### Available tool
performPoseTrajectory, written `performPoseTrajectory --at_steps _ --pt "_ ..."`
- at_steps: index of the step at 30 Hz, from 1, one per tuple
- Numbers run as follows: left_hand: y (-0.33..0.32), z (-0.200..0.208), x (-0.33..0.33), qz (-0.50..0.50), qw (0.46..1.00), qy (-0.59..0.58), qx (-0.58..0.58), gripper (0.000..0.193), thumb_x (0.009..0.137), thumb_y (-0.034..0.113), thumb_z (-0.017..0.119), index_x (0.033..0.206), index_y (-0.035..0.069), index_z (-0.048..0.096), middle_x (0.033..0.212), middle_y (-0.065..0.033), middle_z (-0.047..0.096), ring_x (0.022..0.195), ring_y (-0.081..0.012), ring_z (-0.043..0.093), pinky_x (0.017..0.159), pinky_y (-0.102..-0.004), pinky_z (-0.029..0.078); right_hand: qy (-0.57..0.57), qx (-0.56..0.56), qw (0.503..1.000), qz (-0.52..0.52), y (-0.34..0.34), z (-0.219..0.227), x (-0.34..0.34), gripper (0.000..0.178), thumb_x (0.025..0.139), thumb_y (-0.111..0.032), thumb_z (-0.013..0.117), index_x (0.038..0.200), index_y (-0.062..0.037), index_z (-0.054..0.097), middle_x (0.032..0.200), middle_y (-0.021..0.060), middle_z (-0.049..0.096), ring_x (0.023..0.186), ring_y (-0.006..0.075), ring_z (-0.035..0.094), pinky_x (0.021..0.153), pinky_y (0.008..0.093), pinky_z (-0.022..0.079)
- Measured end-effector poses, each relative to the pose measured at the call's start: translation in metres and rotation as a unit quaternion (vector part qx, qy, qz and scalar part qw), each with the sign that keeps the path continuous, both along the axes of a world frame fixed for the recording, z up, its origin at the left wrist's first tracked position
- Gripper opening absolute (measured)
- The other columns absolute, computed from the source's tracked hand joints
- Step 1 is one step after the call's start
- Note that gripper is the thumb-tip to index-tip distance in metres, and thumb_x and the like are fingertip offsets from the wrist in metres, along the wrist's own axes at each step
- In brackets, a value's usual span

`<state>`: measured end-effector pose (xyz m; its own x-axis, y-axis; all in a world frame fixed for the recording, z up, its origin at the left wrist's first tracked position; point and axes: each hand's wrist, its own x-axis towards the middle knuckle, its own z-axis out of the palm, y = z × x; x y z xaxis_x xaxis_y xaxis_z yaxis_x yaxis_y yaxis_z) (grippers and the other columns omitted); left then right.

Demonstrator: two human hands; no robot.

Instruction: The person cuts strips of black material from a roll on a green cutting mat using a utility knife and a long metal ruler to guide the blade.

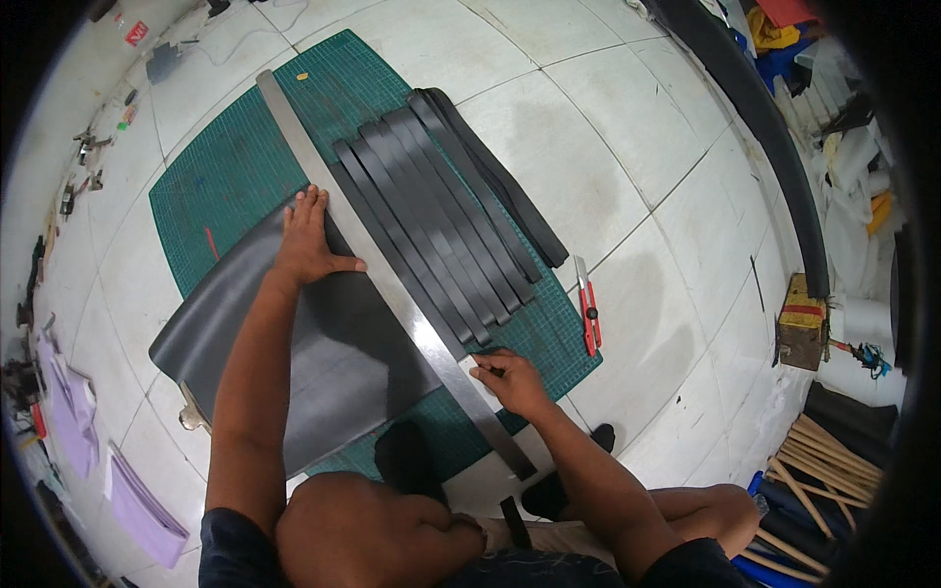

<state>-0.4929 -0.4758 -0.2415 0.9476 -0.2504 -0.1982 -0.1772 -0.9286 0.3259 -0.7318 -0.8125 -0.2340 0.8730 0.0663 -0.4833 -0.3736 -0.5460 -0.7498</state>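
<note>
With left hand (311, 245) spread wide, pressing on the dark grey sheet (343, 363) and touching the long metal ruler (396, 296) with the thumb. Curling the right hand (515, 383) beside the ruler's near part and touching a small white piece (469, 365), too covered by fingers for telling whether pinching it. Holding the sheet along the ruler's left side, partly over the green cutting mat (225, 171) and partly overhanging its left edge, with black strips (421, 220) lying side by side right of the ruler and a red cutter (590, 318) resting at the mat's right edge.
</note>
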Motion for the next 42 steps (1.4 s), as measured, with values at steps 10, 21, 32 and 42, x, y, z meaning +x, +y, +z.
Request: performPoseTrajectory --at_steps 10,21,32,42 --pt "-0.005 0.010 -0.003 -0.001 0.999 0.003 0.035 0.147 0.046 0.065 0.092 0.155 -0.006 0.024 0.163 -0.0260 0.022 0.153 -0.0422 0.015 0.124 -0.0559 0.014 -0.007 0.028 0.999 -0.023 0.003 -0.003 -0.003 0.033 0.092 -0.024 0.075 0.118 -0.0044 0.074 0.092 0.0073 0.067 0.077 0.0139 0.061 0.071 0.0287 0.050" --pt "-0.009 0.011 -0.001 0.003 0.999 0.008 0.051 0.149 0.046 0.067 0.091 0.156 -0.005 0.022 0.164 -0.0244 0.021 0.154 -0.0416 0.015 0.124 -0.0556 0.015 -0.008 0.014 1.000 0.008 -0.002 -0.003 -0.003 0.030 0.093 -0.024 0.073 0.116 -0.0054 0.074 0.095 0.0081 0.067 0.081 0.0173 0.063 0.074 0.0304 0.051" --pt "-0.034 0.030 0.007 -0.016 0.976 0.077 0.202 0.147 0.050 0.074 0.086 0.157 -0.005 0.021 0.165 -0.0218 0.019 0.155 -0.0386 0.013 0.125 -0.0523 0.015 -0.157 -0.460 0.866 -0.115 -0.119 0.005 0.023 0.054 0.089 -0.036 0.074 0.129 -0.0020 0.059 0.116 0.0198 0.060 0.107 0.0349 0.059 0.088 0.0455 0.050" --pt "-0.052 0.034 0.001 -0.050 0.968 0.123 0.215 0.153 0.051 0.079 0.083 0.154 -0.013 0.016 0.163 -0.0302 0.017 0.153 -0.0424 0.016 0.124 -0.0542 0.014 -0.174 -0.167 0.925 -0.293 -0.108 0.006 0.051 0.035 0.099 -0.021 0.062 0.124 -0.0031 0.045 0.094 0.0228 0.065 0.084 0.0336 0.068 0.076 0.0403 0.051"
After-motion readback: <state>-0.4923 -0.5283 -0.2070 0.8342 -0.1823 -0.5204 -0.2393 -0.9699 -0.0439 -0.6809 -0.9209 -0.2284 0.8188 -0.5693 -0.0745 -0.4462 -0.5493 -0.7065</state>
